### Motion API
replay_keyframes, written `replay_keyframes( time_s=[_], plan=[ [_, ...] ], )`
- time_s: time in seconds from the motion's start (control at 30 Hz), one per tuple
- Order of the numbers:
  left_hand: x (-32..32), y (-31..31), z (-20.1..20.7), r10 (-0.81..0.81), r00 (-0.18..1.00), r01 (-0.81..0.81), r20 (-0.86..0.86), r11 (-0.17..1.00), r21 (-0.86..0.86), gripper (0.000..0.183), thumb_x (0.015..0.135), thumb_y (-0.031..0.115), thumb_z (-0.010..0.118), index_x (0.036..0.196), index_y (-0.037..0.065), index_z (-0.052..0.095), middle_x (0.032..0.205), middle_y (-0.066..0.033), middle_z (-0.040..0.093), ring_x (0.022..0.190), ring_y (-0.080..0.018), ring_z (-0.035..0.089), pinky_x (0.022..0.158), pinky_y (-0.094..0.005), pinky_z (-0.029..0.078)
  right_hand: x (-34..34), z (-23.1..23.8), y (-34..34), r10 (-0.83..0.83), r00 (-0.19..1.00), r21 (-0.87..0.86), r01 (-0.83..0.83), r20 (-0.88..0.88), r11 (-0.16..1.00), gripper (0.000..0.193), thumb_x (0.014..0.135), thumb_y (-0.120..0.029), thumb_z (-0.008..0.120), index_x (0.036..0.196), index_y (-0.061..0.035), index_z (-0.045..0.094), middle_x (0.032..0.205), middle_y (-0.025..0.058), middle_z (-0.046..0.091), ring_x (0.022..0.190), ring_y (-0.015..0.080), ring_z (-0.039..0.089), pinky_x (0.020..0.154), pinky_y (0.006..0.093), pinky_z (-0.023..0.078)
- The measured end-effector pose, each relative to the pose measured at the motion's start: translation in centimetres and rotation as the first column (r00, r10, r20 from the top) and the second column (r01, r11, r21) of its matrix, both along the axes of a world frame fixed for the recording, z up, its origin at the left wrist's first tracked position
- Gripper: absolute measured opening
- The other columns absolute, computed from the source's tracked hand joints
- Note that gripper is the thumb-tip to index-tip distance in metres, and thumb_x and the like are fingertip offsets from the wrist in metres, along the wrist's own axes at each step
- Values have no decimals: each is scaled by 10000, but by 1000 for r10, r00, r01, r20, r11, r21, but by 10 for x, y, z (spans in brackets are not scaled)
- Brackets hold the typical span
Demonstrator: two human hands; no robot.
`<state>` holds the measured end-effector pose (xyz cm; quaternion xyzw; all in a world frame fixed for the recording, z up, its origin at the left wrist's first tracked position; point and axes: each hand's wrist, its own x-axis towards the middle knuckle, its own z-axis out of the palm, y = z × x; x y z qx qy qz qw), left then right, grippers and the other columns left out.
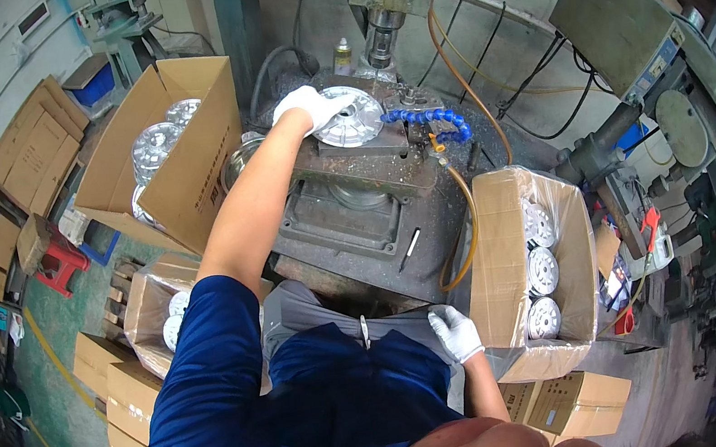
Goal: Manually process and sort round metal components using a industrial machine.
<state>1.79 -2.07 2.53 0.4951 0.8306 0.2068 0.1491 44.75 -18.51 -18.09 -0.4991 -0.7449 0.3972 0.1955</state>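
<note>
The left hand, in a white knitted-looking glove, lies over the left edge of a round, shiny metal disc with radiating openings; I cannot tell whether its fingers grip the rim; the disc sits directly beneath and right of that hand, on a squarish metal block above a grey metal counter flecked with shavings; just right of the disc curls a blue segmented hose; beyond the left hand hangs a cylindrical steel spindle; the right hand, similarly gloved, rests loosely open against grey cloth at the waist; right of it stands a corrugated cardboard box lined with crinkled clear plastic, holding stacked discs; left of the left hand, a tall brown carton holds more.
</note>
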Motion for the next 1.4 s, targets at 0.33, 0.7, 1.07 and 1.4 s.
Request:
replay_keyframes(
  time_s=[0.33,0.7,1.07,1.4],
  plan=[
    [-2,-13,-10,-1,1000,-2,29,994,108,945,699,721,585,1226,-63,557,1253,-247,559,1169,-327,549,982,-347,422,1,11,-7,-45,997,-13,46,60,999,307,898,-314,599,1030,-41,639,984,205,664,950,362,633,822,398,498],
    [8,-3,9,42,999,-42,12,999,-28,921,674,761,560,1164,-17,622,1235,-204,586,1149,-311,573,960,-356,442,-8,14,-4,-23,995,9,22,93,1000,291,895,-303,607,1022,-44,644,972,205,665,926,361,638,810,395,504],
    [-24,22,-30,-22,998,19,53,998,51,950,668,764,569,1161,-47,611,1231,-224,580,1165,-336,554,977,-368,422,0,16,-7,-15,993,84,5,121,996,278,903,-254,615,1045,-17,641,959,173,682,900,278,664,807,337,506],
    [-11,19,-17,-62,997,61,47,997,37,826,709,673,622,1107,-51,639,1129,-225,637,1069,-315,607,898,-362,453,-3,17,-26,-38,999,50,37,35,998,287,899,-259,617,1071,-30,630,993,177,673,907,277,665,800,339,510]
  ],
)
